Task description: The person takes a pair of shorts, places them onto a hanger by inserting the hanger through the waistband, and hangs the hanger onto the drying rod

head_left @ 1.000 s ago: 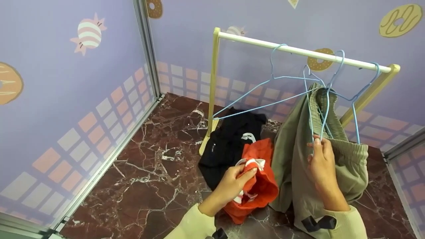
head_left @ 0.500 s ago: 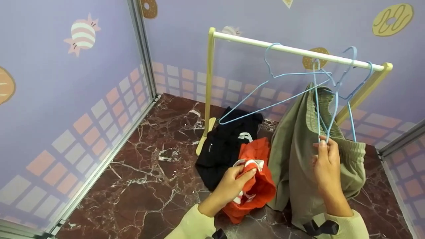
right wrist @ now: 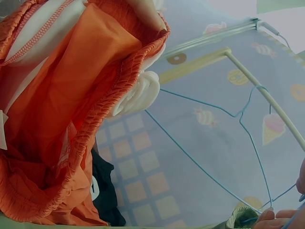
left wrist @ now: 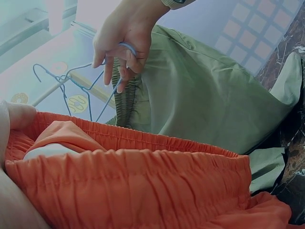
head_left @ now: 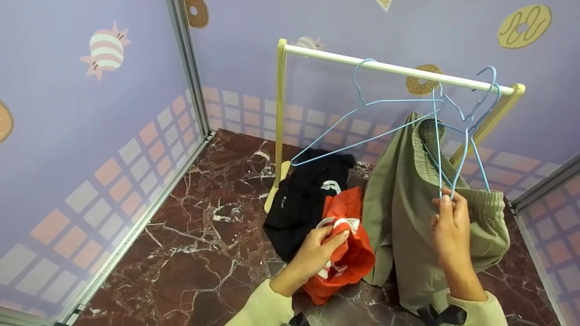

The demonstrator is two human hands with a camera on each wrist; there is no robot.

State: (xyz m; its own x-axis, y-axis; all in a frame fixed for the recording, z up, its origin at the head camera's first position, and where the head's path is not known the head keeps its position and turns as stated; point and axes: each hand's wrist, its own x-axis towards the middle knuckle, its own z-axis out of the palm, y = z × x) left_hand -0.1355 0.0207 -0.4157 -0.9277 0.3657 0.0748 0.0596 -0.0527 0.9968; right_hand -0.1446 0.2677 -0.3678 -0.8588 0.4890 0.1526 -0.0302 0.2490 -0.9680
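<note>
In the head view my left hand [head_left: 312, 251] pinches the elastic waistband of red-orange shorts [head_left: 360, 253], whose waist opening gapes and shows white inside. My right hand [head_left: 453, 226] grips the lower corner of a blue wire hanger [head_left: 461, 167], in front of olive-green trousers [head_left: 412, 217]. The trousers hang below the rack's right part, with another blue hanger [head_left: 480, 165] reaching into their waist. Whether the gripped hanger's hook rests on the rod is unclear. Seen from the left wrist, the orange waistband [left wrist: 143, 167] fills the foreground, with the right hand [left wrist: 126, 40] beyond it.
The clothes rack has a white rod [head_left: 335, 57] and wooden posts. A bare blue hanger [head_left: 344, 115] hangs left of the trousers. Black clothing [head_left: 299, 199] with a white drawstring lies on the dark marble floor [head_left: 181, 267]. Patterned purple walls [head_left: 149, 59] enclose the space.
My right hand has shifted slightly right with the hanger corner, and that hanger's hook has moved right along the rod. My left hand still holds the shorts; the head view has turned a little.
</note>
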